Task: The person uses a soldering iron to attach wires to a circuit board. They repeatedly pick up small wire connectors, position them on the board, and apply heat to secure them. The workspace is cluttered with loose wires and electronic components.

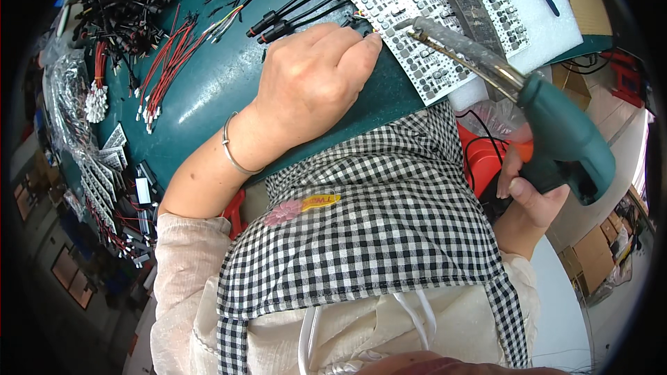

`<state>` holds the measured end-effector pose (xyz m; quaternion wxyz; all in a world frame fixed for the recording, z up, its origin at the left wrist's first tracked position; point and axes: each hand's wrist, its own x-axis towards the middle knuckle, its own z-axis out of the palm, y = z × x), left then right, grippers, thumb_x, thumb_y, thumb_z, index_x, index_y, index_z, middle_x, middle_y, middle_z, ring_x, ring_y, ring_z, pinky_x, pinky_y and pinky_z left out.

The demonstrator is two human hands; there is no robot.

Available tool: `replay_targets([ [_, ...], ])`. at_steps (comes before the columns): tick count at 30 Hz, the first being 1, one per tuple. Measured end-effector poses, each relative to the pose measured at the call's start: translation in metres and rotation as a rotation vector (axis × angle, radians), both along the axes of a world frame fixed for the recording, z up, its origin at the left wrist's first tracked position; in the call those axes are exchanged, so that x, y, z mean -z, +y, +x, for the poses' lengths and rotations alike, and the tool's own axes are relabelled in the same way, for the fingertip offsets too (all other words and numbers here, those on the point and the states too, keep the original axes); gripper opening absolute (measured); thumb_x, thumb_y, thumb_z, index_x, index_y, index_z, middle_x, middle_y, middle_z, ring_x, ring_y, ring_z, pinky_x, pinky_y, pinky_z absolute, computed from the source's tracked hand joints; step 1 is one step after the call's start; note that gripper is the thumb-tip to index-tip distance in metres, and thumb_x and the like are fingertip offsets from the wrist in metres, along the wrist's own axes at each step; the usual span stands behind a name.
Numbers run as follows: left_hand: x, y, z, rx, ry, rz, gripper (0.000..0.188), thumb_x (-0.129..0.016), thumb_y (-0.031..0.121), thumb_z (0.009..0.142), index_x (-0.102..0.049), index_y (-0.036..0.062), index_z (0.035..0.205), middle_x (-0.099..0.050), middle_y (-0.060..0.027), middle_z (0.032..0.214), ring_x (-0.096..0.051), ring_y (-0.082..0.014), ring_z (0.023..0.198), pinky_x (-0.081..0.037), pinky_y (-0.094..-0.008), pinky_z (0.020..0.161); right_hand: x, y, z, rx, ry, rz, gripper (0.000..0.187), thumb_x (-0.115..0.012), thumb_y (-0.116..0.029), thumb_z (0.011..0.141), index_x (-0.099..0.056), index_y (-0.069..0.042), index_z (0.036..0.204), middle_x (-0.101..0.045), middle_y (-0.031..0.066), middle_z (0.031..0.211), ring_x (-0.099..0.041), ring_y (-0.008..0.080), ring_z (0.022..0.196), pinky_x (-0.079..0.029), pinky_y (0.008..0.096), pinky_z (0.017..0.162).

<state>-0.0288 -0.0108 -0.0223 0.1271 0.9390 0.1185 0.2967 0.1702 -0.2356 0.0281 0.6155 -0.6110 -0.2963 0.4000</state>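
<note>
My left hand (pixel 313 83) is closed at the near left edge of a white circuit board panel (pixel 396 10). Its fingertips pinch a short black cable, mostly hidden under the hand, with coloured wire ends by the board. Several black cables (pixel 295 17) with connectors lie just beyond, their wires reaching the panel's edge. In my right hand (pixel 531 194) is a green soldering gun (pixel 566 128) with an orange trigger, gripped by its handle. Its tip points left above the panel; whether it touches cannot be told. A dark metal bar (pixel 465 0) lies across the panel.
White foam (pixel 549 21) lies under the panel on the green table (pixel 215 90). Red wires (pixel 167 62) with white plugs, a heap of black cables (pixel 121 0) and a bagged stack of boards (pixel 69 104) fill the left. Cardboard boxes (pixel 590 257) stand on the floor at right.
</note>
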Motion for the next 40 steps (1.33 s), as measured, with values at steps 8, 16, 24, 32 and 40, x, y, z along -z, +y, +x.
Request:
replay_targets([
  [8, 0.000, 0.001, 0.001, 0.008, -0.015, -0.004, 0.021, -0.076, -0.002, 0.070, -0.065, 0.0036, 0.087, -0.066, -0.0075, 0.072, -0.065, -0.0214, 0.061, -0.051, -0.0297, 0.052, 0.003, -0.005, -0.001, -0.053, -0.067, -0.094, 0.045, -0.077, 0.004, 0.061, -0.063, 0.003, 0.103, -0.066, 0.0109, 0.088, -0.059, 0.0171, 0.068, -0.048, 0.0275, 0.064],
  [16, 0.001, 0.001, 0.000, 0.011, -0.012, 0.003, 0.021, -0.075, -0.001, 0.071, -0.065, 0.0036, 0.088, -0.066, -0.0071, 0.071, -0.064, -0.0215, 0.061, -0.051, -0.0297, 0.052, -0.004, 0.004, -0.011, 0.058, 0.001, -0.043, 0.066, -0.079, -0.009, 0.069, -0.044, 0.012, 0.122, -0.058, 0.0130, 0.081, -0.054, 0.0161, 0.052, -0.042, 0.0250, 0.041],
  [24, -0.003, -0.001, -0.004, 0.026, 0.012, -0.037, 0.022, -0.070, -0.003, 0.070, -0.065, 0.0006, 0.092, -0.063, -0.0077, 0.071, -0.062, -0.0221, 0.059, -0.050, -0.0321, 0.050, -0.002, 0.012, 0.016, -0.078, 0.173, 0.175, 0.071, -0.073, -0.012, 0.076, -0.034, 0.016, 0.129, -0.051, 0.0086, 0.068, -0.047, 0.0144, 0.044, -0.042, 0.0263, 0.035],
  [32, -0.004, 0.000, 0.001, 0.046, 0.003, -0.026, 0.016, -0.069, -0.001, 0.072, -0.064, -0.0005, 0.087, -0.061, -0.0076, 0.069, -0.059, -0.0204, 0.056, -0.046, -0.0321, 0.045, 0.000, 0.031, 0.022, -0.098, 0.286, 0.290, 0.070, -0.069, -0.011, 0.076, -0.034, 0.015, 0.130, -0.047, 0.0075, 0.060, -0.048, 0.0143, 0.044, -0.044, 0.0263, 0.036],
  [40, -0.007, 0.002, -0.009, 0.086, 0.118, -0.016, 0.025, -0.067, 0.004, 0.074, -0.063, 0.0004, 0.098, -0.063, -0.0061, 0.078, -0.061, -0.0191, 0.065, -0.050, -0.0299, 0.051, 0.010, 0.043, 0.015, -0.139, 0.304, 0.336, 0.069, -0.068, -0.010, 0.077, -0.034, 0.012, 0.132, -0.052, 0.0107, 0.064, -0.053, 0.0172, 0.047, -0.049, 0.0295, 0.041],
])
